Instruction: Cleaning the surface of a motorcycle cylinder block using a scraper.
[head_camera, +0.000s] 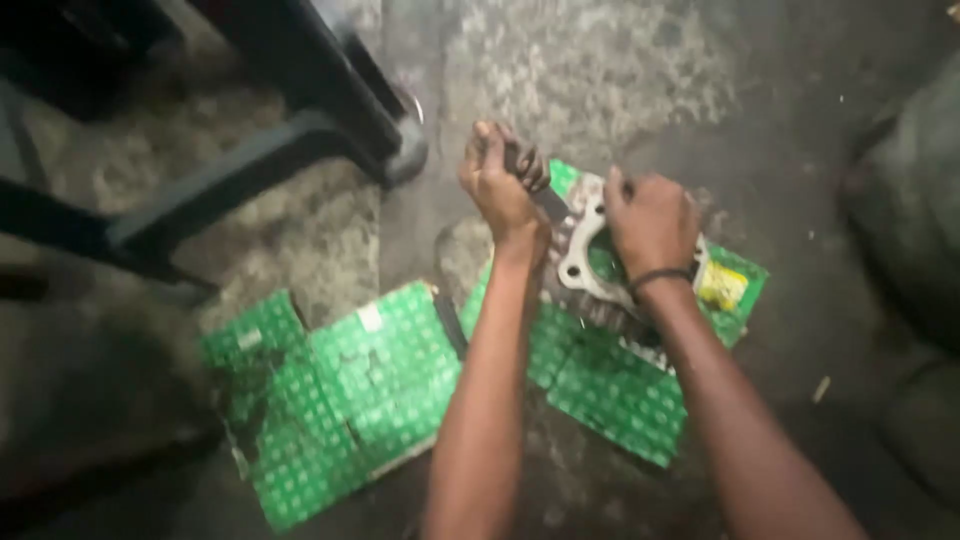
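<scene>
My left hand (503, 183) is closed around a dark, flat tool (545, 198) whose blade slants down toward a grey metal engine part (578, 262) with a round bore and small bolt holes. My right hand (650, 220) presses on top of that part and grips its far side; a dark band circles the wrist. The part rests on flattened green patterned cardboard (610, 385) spread over the concrete floor. The end of the tool is hidden behind my left wrist.
A second flattened green carton (340, 390) lies to the left on the floor. A small yellow packet (722, 285) sits beside the part on the right. A dark metal stand leg (300, 130) crosses the upper left. A dark bulky object (910, 200) sits at the right edge.
</scene>
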